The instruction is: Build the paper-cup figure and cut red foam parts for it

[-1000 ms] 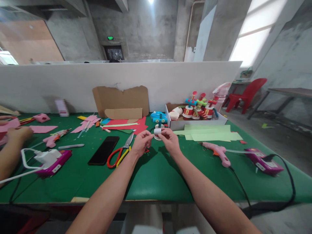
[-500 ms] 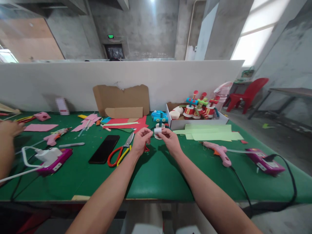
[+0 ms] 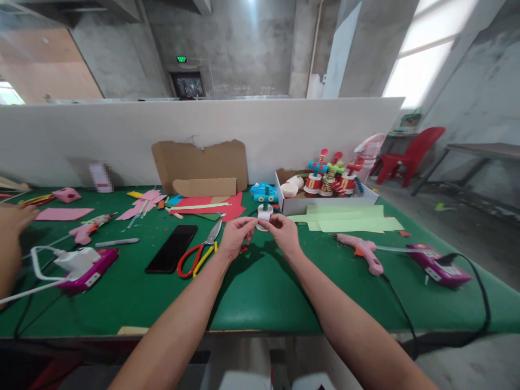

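Observation:
My left hand (image 3: 238, 236) and my right hand (image 3: 285, 234) are raised over the middle of the table, fingertips nearly meeting. A small white rolled piece, perhaps paper (image 3: 265, 215), is pinched by my right thumb and fingers. The left fingers are also pinched, but what they hold, if anything, is hidden; a bit of red (image 3: 244, 249) shows under them. Just behind stands a figure with a blue roll-shaped head (image 3: 266, 199), dark coiled parts and a white cup base, partly covered by my hands. Orange-and-yellow-handled scissors (image 3: 199, 252) lie beside my left hand.
Left of the scissors are a black phone (image 3: 172, 249), a glue gun (image 3: 87, 230) and a power strip (image 3: 91, 273). A box (image 3: 329, 205) of similar figures, green paper (image 3: 349, 218) and another glue gun (image 3: 363, 250) lie right. Another person's arm (image 3: 10, 244) reaches in at far left.
The left fingertips have come closer to the right ones and the white rolled piece. The red bit under the left hand shows less. The view has shifted slightly.

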Tool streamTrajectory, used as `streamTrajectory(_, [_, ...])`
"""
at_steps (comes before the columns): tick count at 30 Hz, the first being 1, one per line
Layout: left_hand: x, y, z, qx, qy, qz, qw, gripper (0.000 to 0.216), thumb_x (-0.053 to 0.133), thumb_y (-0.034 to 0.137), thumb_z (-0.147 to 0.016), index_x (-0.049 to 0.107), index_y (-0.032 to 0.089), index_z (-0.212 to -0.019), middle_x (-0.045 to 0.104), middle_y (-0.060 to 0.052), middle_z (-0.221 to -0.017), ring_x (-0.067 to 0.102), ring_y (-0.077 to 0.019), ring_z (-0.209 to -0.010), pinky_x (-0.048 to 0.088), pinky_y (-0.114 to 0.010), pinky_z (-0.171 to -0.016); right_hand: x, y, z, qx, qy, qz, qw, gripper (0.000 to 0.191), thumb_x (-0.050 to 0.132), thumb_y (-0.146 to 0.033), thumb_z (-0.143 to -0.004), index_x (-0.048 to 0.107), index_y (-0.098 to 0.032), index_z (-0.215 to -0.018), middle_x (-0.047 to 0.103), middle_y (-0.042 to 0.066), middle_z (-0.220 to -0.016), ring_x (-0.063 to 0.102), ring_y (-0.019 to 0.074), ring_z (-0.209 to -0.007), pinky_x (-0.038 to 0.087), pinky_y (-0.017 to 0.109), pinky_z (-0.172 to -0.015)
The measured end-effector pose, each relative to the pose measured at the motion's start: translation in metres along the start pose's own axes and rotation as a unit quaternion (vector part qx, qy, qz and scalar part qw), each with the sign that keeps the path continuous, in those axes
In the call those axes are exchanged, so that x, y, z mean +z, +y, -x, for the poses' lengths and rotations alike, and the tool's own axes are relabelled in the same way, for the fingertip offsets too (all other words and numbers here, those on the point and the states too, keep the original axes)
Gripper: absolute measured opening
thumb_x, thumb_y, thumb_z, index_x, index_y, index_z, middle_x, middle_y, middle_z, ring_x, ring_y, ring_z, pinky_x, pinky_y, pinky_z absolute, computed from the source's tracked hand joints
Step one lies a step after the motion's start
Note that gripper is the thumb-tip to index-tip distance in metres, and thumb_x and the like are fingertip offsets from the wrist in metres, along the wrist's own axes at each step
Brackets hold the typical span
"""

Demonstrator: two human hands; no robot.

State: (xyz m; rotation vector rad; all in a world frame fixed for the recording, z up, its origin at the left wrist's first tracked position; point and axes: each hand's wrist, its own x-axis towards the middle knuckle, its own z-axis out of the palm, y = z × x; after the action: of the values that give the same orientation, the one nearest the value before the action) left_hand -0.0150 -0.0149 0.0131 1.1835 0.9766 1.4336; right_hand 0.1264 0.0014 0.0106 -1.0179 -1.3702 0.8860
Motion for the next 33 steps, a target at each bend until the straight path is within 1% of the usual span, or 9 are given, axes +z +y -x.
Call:
streamTrajectory(7, [0.001, 0.000, 0.000, 0.029, 0.024, -0.059, 0.998, 0.037, 0.079, 0.047, -0.058, 0.066, 0.015, -0.071, 0.049, 0.007, -0.044, 0.037, -0.0040, -0.035, 0.027, -0.019, -0.036, 0.000, 0.005, 0.000, -0.039, 0.003, 0.061, 0.997, 0.036, 0.072, -0.052, -0.062, 0.057, -0.019, -0.059, 0.053, -0.002, -0.058, 0.046, 0.0131, -0.058, 0.038, 0.026, -0.058])
streamTrajectory(13, [0.000, 0.001, -0.001, 0.038, 0.019, -0.064, 0.997, 0.037, 0.073, 0.050, -0.065, 0.058, 0.017, -0.067, 0.045, 0.008, -0.044, 0.037, -0.0040, -0.036, 0.029, -0.018, -0.036, 0.000, 0.005, -0.001, -0.014, 0.005, 0.048, 0.999, 0.030, 0.073, -0.045, -0.062, 0.058, -0.019, -0.058, 0.055, -0.003, -0.057, 0.047, 0.0127, -0.058, 0.038, 0.025, -0.058])
streamTrajectory(15, [0.000, 0.002, 0.000, 0.041, -0.004, -0.051, 0.998, 0.038, 0.070, 0.052, -0.069, 0.053, 0.018, -0.067, 0.044, 0.009, -0.046, 0.038, -0.0043, -0.037, 0.031, -0.017, -0.038, -0.001, 0.004, -0.002, 0.017, 0.010, 0.013, 1.000, 0.030, 0.074, -0.044, -0.060, 0.058, -0.019, -0.059, 0.056, -0.003, -0.056, 0.047, 0.0122, -0.057, 0.038, 0.025, -0.058])
streamTrajectory(18, [0.001, 0.004, 0.003, 0.038, -0.055, -0.031, 0.997, 0.040, 0.063, 0.053, -0.077, 0.047, 0.019, -0.066, 0.046, 0.008, -0.051, 0.042, -0.0049, -0.040, 0.035, -0.018, -0.040, -0.002, 0.002, -0.004, 0.069, 0.017, -0.086, 0.994, 0.032, 0.076, -0.044, -0.058, 0.057, -0.019, -0.058, 0.057, -0.004, -0.055, 0.049, 0.0116, -0.056, 0.040, 0.025, -0.059])
streamTrajectory(21, [0.000, 0.002, 0.005, 0.038, -0.102, -0.038, 0.993, 0.044, 0.057, 0.053, -0.083, 0.043, 0.019, -0.059, 0.041, 0.008, -0.045, 0.040, -0.0052, -0.038, 0.034, -0.019, -0.041, -0.004, 0.001, -0.007, 0.120, 0.019, -0.196, 0.973, 0.037, 0.081, -0.045, -0.051, 0.056, -0.019, -0.056, 0.057, -0.005, -0.054, 0.051, 0.0102, -0.055, 0.043, 0.025, -0.059])
streamTrajectory(23, [-0.001, 0.001, 0.005, 0.051, -0.109, -0.063, 0.991, 0.048, 0.059, 0.051, -0.082, 0.041, 0.018, -0.051, 0.039, 0.007, -0.041, 0.039, -0.0049, -0.036, 0.034, -0.019, -0.042, -0.005, 0.001, -0.009, 0.150, 0.015, -0.249, 0.957, 0.040, 0.084, -0.046, -0.046, 0.056, -0.018, -0.055, 0.057, -0.005, -0.052, 0.051, 0.0091, -0.053, 0.045, 0.024, -0.059])
streamTrajectory(25, [-0.003, 0.000, 0.005, 0.063, -0.103, -0.079, 0.989, 0.048, 0.067, 0.049, -0.076, 0.044, 0.017, -0.048, 0.045, 0.005, -0.042, 0.042, -0.0051, -0.039, 0.036, -0.019, -0.044, -0.006, 0.001, -0.010, 0.171, 0.007, -0.281, 0.944, 0.043, 0.086, -0.046, -0.043, 0.056, -0.018, -0.055, 0.057, -0.006, -0.051, 0.052, 0.0082, -0.051, 0.047, 0.024, -0.059])
streamTrajectory(27, [-0.003, 0.002, 0.005, 0.064, -0.097, -0.079, 0.990, 0.042, 0.073, 0.048, -0.069, 0.051, 0.016, -0.052, 0.052, 0.004, -0.048, 0.045, -0.0057, -0.042, 0.038, -0.020, -0.045, -0.006, 0.002, -0.011, 0.188, -0.004, -0.299, 0.935, 0.042, 0.087, -0.045, -0.043, 0.057, -0.018, -0.056, 0.057, -0.006, -0.050, 0.053, 0.0078, -0.051, 0.049, 0.023, -0.059])
streamTrajectory(33, [0.000, 0.007, 0.006, 0.044, -0.111, -0.089, 0.989, 0.035, 0.074, 0.048, -0.066, 0.061, 0.016, -0.061, 0.056, 0.002, -0.054, 0.047, -0.0071, -0.044, 0.040, -0.021, -0.045, -0.008, 0.005, -0.012, 0.223, -0.023, -0.332, 0.916, 0.036, 0.087, -0.038, -0.051, 0.058, -0.018, -0.057, 0.062, -0.003, -0.055, 0.060, 0.0090, -0.055, 0.055, 0.023, -0.065])
